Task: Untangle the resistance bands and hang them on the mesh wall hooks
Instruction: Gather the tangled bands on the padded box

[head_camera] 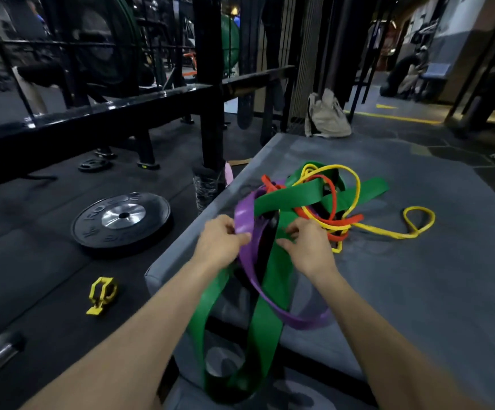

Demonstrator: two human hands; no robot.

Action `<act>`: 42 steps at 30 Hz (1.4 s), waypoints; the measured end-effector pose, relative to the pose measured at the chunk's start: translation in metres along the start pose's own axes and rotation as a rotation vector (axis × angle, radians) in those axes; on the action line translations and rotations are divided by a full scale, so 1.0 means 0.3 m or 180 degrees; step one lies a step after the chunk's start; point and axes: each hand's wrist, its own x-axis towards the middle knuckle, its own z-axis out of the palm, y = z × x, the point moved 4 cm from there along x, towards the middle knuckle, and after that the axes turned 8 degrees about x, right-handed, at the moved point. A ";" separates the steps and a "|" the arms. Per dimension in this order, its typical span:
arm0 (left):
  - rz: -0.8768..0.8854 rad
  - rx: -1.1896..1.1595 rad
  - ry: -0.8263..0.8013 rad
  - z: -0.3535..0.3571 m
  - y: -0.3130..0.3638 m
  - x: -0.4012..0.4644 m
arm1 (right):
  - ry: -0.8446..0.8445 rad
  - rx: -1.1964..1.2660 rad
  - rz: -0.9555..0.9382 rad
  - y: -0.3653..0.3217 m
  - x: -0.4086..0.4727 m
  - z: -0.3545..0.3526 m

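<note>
A black band (265,247) lay mostly hidden under the tangle at 12 o'clock, where the left hand (221,242) pinched the purple band (244,217) and the right hand (307,247) seemingly curled its fingers round the green band (276,270).

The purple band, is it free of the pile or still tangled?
Still tangled: the purple band, pinched by the left hand, loops under the green band.

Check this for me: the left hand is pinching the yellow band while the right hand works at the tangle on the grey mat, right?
Not quite. In the head view the left hand pinches the purple band, not the yellow band, which lies untouched farther right. The rest holds: the right hand works at the tangle on the grey mat.
</note>
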 end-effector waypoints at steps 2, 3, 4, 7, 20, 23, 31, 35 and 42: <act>-0.0381 -0.0596 0.0027 -0.042 -0.043 -0.006 | -0.0087 -0.0140 0.0178 0.007 -0.007 0.011; -0.0625 -0.0934 -0.0005 -0.057 -0.066 -0.016 | -0.0100 -0.0175 0.0135 -0.002 -0.010 0.014; -0.0919 -0.1305 -0.0147 -0.064 -0.087 -0.029 | -0.0105 -0.0159 0.0040 -0.016 -0.012 0.018; -0.1552 -0.2039 -0.0369 -0.089 -0.129 -0.062 | -0.0234 0.0110 -0.0331 -0.082 -0.028 0.036; -0.0697 -0.0657 -0.0499 -0.059 -0.128 -0.153 | -0.0916 0.0687 0.0409 -0.132 -0.107 0.171; -0.0413 -0.0514 -0.0318 -0.066 -0.093 -0.141 | -0.0656 0.1117 0.0530 -0.143 -0.089 0.176; -0.0187 0.1026 0.0228 -0.154 -0.056 -0.105 | 0.0765 0.2851 0.0764 -0.108 -0.001 -0.059; -0.0389 0.1386 0.0139 -0.169 -0.061 -0.082 | 0.1363 0.3148 0.0951 -0.040 0.005 -0.137; 0.1182 0.1961 0.0719 -0.078 0.081 -0.146 | 0.1495 0.3319 0.1086 0.010 -0.008 -0.149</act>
